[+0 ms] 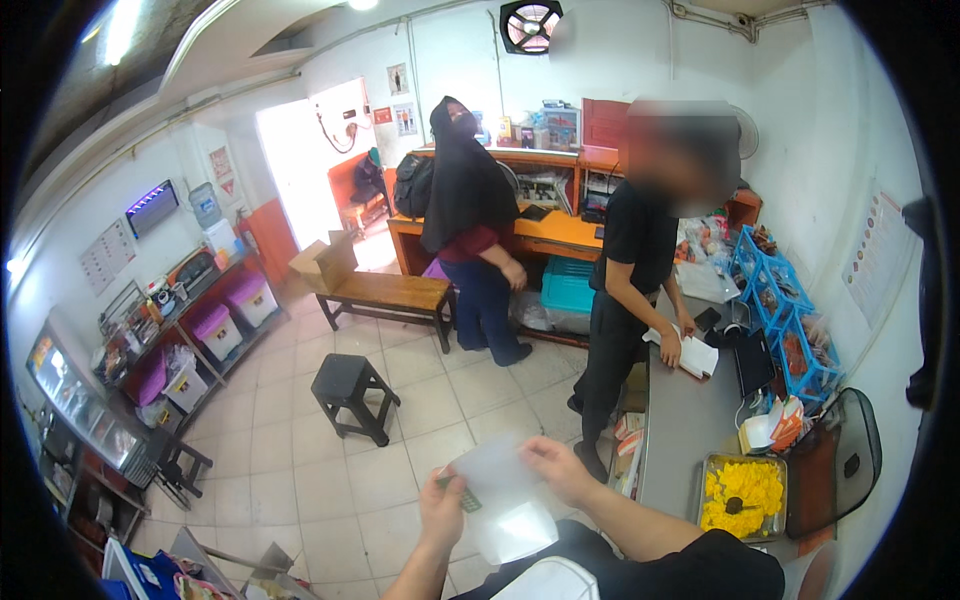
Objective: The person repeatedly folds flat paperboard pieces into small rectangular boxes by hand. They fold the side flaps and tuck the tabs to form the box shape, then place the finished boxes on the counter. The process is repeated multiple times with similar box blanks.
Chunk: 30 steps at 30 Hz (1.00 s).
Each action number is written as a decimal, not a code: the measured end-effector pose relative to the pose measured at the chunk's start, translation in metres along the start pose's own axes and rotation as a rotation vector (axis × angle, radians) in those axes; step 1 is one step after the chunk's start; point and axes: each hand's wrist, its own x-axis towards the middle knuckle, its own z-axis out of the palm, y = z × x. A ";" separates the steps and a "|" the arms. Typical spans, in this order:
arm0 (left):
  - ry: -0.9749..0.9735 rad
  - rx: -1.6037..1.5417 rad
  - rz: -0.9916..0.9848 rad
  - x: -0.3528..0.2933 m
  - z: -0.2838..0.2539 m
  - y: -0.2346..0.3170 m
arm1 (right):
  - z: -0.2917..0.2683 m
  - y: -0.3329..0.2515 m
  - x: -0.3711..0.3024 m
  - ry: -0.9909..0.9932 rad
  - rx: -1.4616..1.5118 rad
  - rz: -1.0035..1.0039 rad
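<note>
Pinches a translucent plastic bag (502, 498) by its left edge between thumb and fingers of the left hand (440, 511); pinches its upper right edge with fingertips of the right hand (560, 470); holds it before the body, left of the metal tray (783, 510).

Own body: blk short-sleeved top, bare forearms & hands.
R sleeve (705, 572) plain blk, loose cut, ends approx. at elbow; R forearm (640, 523) bare down to R hand (556, 468). L forearm (423, 560) bare too, as far as visible, incl. L hand (441, 510). More dk cloth (583, 540) shows nr bottom ctr, top or trousers unclear. Wht panel (556, 582), rounded edge, w/ it; can't tell if worn.
</note>
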 end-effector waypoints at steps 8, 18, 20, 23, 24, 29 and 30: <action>0.071 -0.131 0.058 -0.039 -0.021 0.026 | 0.030 0.002 0.006 -0.352 0.030 0.104; 0.154 -0.139 0.015 -0.060 -0.022 0.005 | 0.022 0.008 0.004 -0.385 -0.124 0.086; 0.159 -0.106 0.006 -0.059 -0.021 0.007 | 0.019 0.011 0.005 -0.317 -0.107 0.103; 0.188 -0.051 -0.014 -0.057 -0.022 0.007 | 0.018 0.016 0.006 -0.298 -0.105 0.120; 0.206 -0.043 -0.015 -0.057 -0.023 0.006 | 0.018 0.018 0.007 -0.291 -0.096 0.099; 0.281 -0.020 -0.014 -0.058 -0.041 -0.012 | 0.020 0.033 0.010 -0.166 -0.234 0.033; 0.282 -0.011 -0.020 -0.058 -0.045 -0.017 | 0.020 0.035 0.009 -0.132 -0.278 0.072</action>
